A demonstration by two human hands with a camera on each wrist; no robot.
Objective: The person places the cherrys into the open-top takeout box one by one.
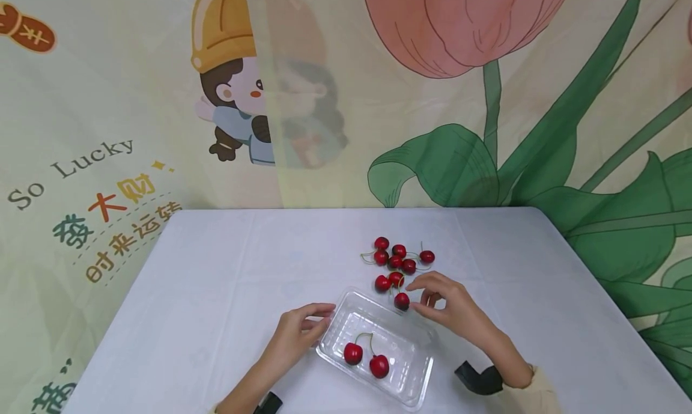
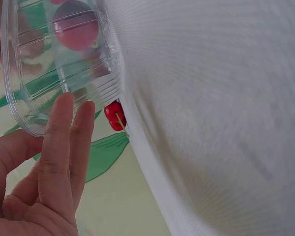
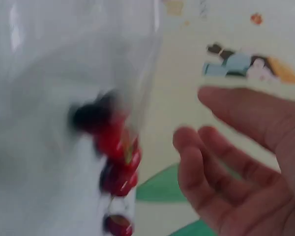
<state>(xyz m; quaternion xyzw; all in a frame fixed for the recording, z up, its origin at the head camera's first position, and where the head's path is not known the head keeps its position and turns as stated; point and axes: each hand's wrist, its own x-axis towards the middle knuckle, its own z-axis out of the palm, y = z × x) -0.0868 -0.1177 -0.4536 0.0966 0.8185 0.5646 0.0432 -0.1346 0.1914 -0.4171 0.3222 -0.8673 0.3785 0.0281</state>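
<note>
A clear plastic tray [image 1: 389, 387] with two red cherries in it, joined by their stems, sits on the white table. My left hand [image 1: 300, 333] holds its left corner; in the left wrist view the thumb is at the rim and two fingers [image 2: 56, 142] lie against the outer wall. My right hand [image 1: 451, 306] is beyond the tray's far side, thumb and forefinger parted beside a single cherry [image 1: 402, 301]. In the right wrist view nothing lies between its fingers [image 3: 191, 167]. Whether a fingertip touches that cherry I cannot tell.
Behind the tray lies a loose group of several cherries [image 1: 395, 262] with stems, two of them [image 1: 382, 283] close to its far edge. A white cloth [image 1: 243, 264] covers the table. A printed curtain [image 1: 335, 101] hangs at its back edge.
</note>
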